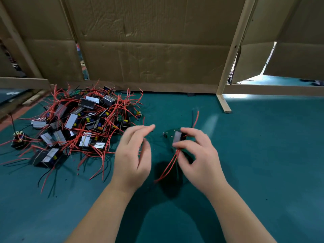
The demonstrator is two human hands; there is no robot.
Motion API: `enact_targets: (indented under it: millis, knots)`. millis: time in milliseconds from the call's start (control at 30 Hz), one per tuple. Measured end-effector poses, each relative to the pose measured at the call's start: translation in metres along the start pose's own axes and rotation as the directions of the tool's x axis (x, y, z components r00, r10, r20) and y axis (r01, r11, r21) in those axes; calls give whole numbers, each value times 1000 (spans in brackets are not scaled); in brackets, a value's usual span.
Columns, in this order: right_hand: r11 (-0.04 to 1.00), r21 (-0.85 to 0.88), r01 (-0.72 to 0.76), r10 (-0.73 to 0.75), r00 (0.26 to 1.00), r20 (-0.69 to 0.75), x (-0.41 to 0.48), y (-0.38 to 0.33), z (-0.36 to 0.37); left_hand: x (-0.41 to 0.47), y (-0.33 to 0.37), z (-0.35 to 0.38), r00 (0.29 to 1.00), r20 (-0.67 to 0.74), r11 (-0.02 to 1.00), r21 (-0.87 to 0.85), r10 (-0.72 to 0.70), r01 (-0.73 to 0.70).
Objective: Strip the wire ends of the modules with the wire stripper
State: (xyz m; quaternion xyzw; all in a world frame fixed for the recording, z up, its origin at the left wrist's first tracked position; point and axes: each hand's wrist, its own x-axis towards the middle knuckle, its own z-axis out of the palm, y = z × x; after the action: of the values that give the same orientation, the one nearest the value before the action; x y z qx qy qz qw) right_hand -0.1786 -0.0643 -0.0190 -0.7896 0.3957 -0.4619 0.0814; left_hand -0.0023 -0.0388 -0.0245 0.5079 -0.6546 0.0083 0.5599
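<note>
Forearms (98, 213) reached in from the near edge over a teal mat (263, 163) covering the table. Near the centre, the left hand (133, 155) hovered above the mat with its fingers loose and spread, gripping nothing that could be made out; motion blur softened the fingertips. Just to its right, the right hand (198, 155) gripped a module (176, 137), thumb and fingers curled round its silver-faced block, with a green circuit board (168, 135) showing on the left side. Red wires (166, 169) trailed from under the thumb toward the near side, above a dark shadow on the mat. A red wire end (197, 118) and a black one beside it stuck out beyond the fingers on the far side. Farther back on the left, a pile of modules (78, 123) lay in a tangle of red and black wires, well apart from the held one. A lone module (17, 139) sat at the pile's left edge. Along the far edge stood cardboard sheets (149, 50) and a wooden post (233, 50), its foot resting on the mat.
</note>
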Motion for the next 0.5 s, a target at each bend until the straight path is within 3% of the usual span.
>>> enact_targets:
  millis: [67, 167, 233, 333, 433, 500]
  knots:
    - [996, 33, 80, -82, 996, 43, -4, -10, 3, -2, 6, 3, 982, 100, 947, -264, -159, 181]
    - [979, 124, 165, -172, 984, 53, -10, -20, 10, -3, 12, 11, 834, 415, 586, -594, -363, 551]
    - [972, 158, 172, -183, 981, 60, -11, -25, 15, -1, 11, 14, 781, 503, 474, -621, -369, 624]
    - [981, 161, 110, -111, 994, -3, -8, -27, 15, 4, 11, 13, 730, 504, 362, -644, -462, 674]
    - [982, -154, -107, 107, 994, -9, -5, -25, 7, 10, 4, 6, 675, 462, 312, -638, -575, 703]
    - [810, -494, -315, 417, 902, 109, -7, -23, 4, 14, -1, 0, 654, 413, 342, -609, -633, 716]
